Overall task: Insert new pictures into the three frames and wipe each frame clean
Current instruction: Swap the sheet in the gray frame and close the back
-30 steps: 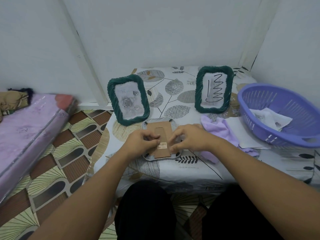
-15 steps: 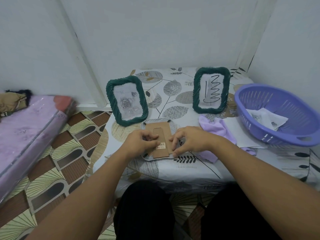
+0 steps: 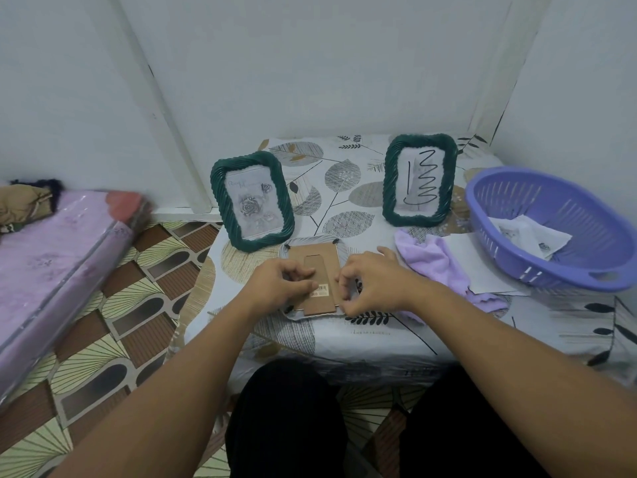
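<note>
— Since a second ago?
— Both hands stay on the face-down frame (image 3: pixel 314 276) at the table's (image 3: pixel 344 332) front edge; barely any shift.
— Grip?
— Left hand (image 3: pixel 279 284) curls, fingertips pressing the brown backing; right hand (image 3: pixel 370 284) pinches its right edge.

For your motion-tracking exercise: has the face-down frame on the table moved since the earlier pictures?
No. The face-down frame lies just in front of the rose-picture frame as before, and both hands, left hand and right hand, stay on its back.
</note>
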Motion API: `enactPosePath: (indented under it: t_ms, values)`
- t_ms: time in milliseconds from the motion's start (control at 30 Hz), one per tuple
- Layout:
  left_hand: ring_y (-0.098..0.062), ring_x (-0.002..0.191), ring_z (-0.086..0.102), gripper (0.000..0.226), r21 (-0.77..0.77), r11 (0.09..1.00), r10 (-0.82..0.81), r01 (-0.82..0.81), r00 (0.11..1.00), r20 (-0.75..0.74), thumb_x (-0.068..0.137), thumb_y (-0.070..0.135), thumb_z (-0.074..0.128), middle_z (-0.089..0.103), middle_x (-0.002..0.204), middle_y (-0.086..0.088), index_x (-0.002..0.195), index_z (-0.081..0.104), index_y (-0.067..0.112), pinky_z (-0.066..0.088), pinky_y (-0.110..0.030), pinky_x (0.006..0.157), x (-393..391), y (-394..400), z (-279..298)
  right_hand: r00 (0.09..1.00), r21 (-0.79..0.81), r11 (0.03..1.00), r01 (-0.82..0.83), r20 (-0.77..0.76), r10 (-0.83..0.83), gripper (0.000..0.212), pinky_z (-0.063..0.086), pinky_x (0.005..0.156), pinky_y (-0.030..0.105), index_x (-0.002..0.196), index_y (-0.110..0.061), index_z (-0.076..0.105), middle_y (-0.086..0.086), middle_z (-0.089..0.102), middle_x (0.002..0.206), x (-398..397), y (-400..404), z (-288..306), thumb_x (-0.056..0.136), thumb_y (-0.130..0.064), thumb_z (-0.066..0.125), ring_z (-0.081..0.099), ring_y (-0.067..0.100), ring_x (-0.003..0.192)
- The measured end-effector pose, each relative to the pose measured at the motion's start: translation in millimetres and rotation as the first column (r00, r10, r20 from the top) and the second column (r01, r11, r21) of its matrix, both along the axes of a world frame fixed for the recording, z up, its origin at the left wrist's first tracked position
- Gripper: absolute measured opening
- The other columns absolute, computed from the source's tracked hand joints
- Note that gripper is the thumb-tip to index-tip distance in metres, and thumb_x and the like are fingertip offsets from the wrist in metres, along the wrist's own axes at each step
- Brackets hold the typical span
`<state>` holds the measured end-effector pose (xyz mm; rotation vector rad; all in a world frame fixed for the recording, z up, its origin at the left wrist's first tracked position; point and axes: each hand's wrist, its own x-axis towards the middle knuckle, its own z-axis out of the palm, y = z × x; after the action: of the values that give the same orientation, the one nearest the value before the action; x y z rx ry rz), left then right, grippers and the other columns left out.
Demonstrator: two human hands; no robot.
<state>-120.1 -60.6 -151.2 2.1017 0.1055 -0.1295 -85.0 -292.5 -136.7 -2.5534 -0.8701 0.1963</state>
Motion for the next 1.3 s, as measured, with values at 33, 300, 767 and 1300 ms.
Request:
enactPosePath:
  t_ms: [33, 300, 767, 1300]
  values:
    - [-0.002, 0.064, 0.056, 0.022, 0.004, 1.0, 0.003, -0.003, 1.0, -0.002, 0.078, 0.031, 0.089, 0.066, 0.074, 0.009, 0.097, 0.081, 0.024, 0.046, -0.016, 0.061, -0.2, -0.4, 0.4, 1.0, 0.01, 1.0, 0.001, 0.008, -0.001, 0.024, 0.007, 0.115, 0.047, 0.078, -0.029, 0.068, -0.013, 0.063, 0.101, -1.0, 0.7, -2.4, 0.067, -0.045, 0.081, 0.057, 0.001, 0.101]
    - [0.004, 0.055, 0.055, 0.025, -0.014, 1.0, 0.012, -0.013, 1.0, -0.027, 0.079, 0.026, 0.088, 0.066, 0.073, 0.008, 0.103, 0.08, 0.021, 0.044, -0.013, 0.055, -0.5, -1.7, 2.6, 0.998, 0.053, 0.998, 0.039, -0.054, -0.036, 0.014, 0.009, 0.118, 0.052, 0.075, -0.03, 0.067, -0.013, 0.065, 0.102, -2.5, -0.8, -7.8, 0.072, -0.04, 0.076, 0.059, -0.001, 0.104]
    - [-0.008, 0.073, 0.059, 0.021, 0.105, 0.983, 0.138, -0.151, 0.983, 0.122, 0.083, 0.036, 0.083, 0.067, 0.085, 0.005, 0.101, 0.074, 0.03, 0.044, -0.016, 0.058, -8.3, -2.8, 6.3, 0.91, 0.433, 0.801, 0.413, -0.239, -0.34, 0.012, 0.054, 0.082, 0.032, 0.1, -0.028, 0.069, -0.007, 0.07, 0.096, 0.9, -2.3, -16.0, 0.09, -0.033, 0.072, 0.065, 0.009, 0.086]
    - [-0.016, 0.096, 0.064, 0.029, 0.364, 0.878, 0.292, -0.311, 0.95, 0.108, 0.094, 0.033, 0.069, 0.073, 0.111, -0.002, 0.118, 0.073, 0.018, 0.055, -0.035, 0.089, -12.7, 2.9, 13.6, 0.617, 0.275, 0.67, 0.69, -0.708, -0.345, 0.02, 0.054, 0.064, 0.031, 0.108, -0.011, 0.063, 0.012, 0.069, 0.092, 3.9, 10.9, -3.0, 0.092, -0.019, 0.072, 0.062, 0.019, 0.071]
